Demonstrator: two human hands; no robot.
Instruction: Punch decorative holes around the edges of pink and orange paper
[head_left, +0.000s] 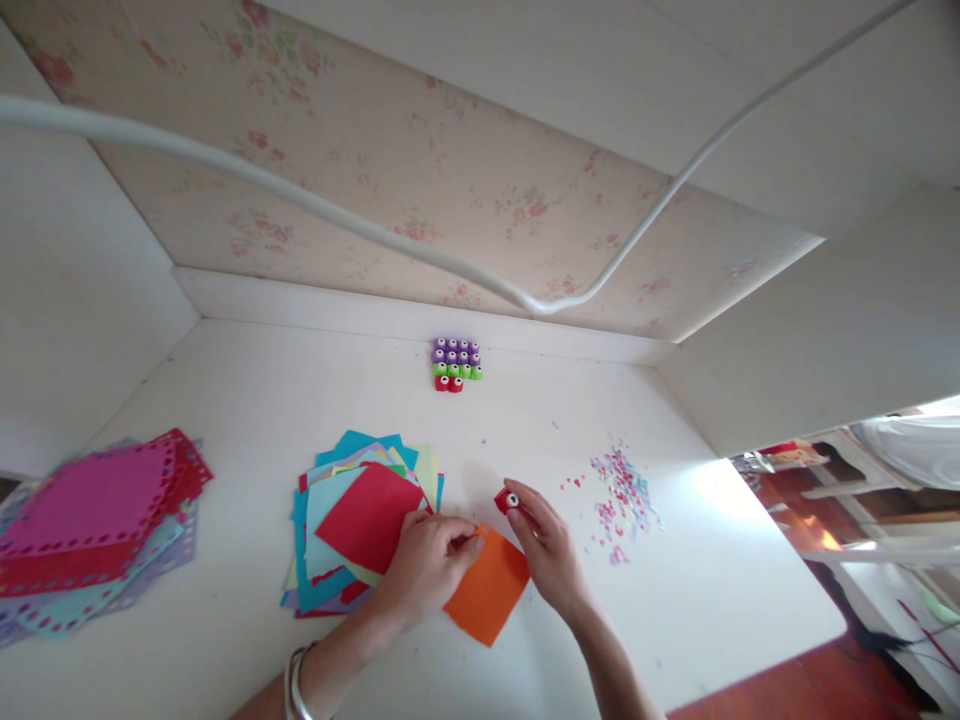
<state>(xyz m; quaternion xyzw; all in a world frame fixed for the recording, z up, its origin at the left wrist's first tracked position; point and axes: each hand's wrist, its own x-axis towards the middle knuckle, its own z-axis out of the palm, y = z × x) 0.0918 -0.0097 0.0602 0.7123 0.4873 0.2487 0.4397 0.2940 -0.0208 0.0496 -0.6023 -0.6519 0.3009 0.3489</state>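
An orange square of paper (491,585) hangs between my two hands over the white desk. My left hand (431,555) pinches its upper corner between thumb and fingers. A small red craft punch (505,500) with a white and black top is gripped by the fingertips of my right hand (551,545), just right of that corner. Whether the paper's edge sits inside the punch I cannot tell. Left of my left hand lies a pile of coloured paper squares with a red sheet (367,515) on top.
Purple, green and red punches (457,362) stand in rows near the back wall. Punched confetti (624,495) is scattered at the right. Sheets with punched borders (97,495) are stacked at the far left. A white cable (360,230) crosses above the desk.
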